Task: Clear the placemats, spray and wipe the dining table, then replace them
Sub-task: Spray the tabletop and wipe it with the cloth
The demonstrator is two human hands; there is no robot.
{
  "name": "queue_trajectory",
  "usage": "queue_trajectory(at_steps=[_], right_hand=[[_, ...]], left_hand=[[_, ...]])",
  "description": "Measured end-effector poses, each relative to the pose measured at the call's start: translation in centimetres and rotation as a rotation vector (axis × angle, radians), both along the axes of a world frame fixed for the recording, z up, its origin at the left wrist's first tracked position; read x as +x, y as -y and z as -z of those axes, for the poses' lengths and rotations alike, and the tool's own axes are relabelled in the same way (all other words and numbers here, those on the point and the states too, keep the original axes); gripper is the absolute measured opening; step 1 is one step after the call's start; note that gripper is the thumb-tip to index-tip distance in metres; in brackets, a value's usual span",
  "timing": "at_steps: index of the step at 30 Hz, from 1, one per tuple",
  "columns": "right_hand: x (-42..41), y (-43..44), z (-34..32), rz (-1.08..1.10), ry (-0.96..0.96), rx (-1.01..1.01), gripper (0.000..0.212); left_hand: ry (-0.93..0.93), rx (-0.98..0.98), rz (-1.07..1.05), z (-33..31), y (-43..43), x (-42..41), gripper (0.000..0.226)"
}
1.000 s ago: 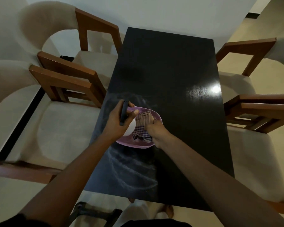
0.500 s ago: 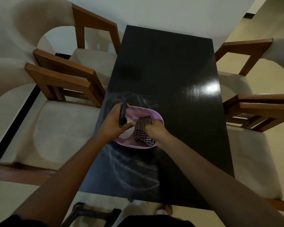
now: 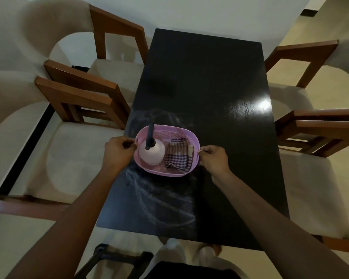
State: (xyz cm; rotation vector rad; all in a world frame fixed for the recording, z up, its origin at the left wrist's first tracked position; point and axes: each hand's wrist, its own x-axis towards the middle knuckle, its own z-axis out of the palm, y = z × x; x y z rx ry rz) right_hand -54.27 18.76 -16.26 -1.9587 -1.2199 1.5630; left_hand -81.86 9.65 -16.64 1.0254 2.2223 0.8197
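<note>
Spray bottle [image 3: 152, 151] and checked cloth [image 3: 177, 158] inside pink basket [image 3: 163, 173]

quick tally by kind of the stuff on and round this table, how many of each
black rectangular dining table: 1
oval lilac plastic basket: 1
white spray bottle with black nozzle: 1
purple-and-white checked cloth: 1
wooden-framed chairs with cream cushions: 4
Total: 8
</note>
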Motion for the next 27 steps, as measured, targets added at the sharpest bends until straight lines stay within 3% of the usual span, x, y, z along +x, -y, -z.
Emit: queue_trajectory(at_steps=[7, 17, 27], right_hand=[[2.4, -0.3, 0.5, 0.045, -0.076, 0.006, 0.015], [17.0, -2.4, -1.9, 0.167, 0.006, 0.135, 0.016], [29.1, -3.2, -1.5, 0.185, 0.085, 0.125, 0.012]], left_hand=[[0.012, -0.006, -0.007, -0.8, -0.9, 2.5, 0.020], [0.107, 0.028, 0.140, -1.8, -4.1, 15.7, 0.015], [0.217, -0.005, 0.213, -0.4, -6.7, 27.4, 0.017]])
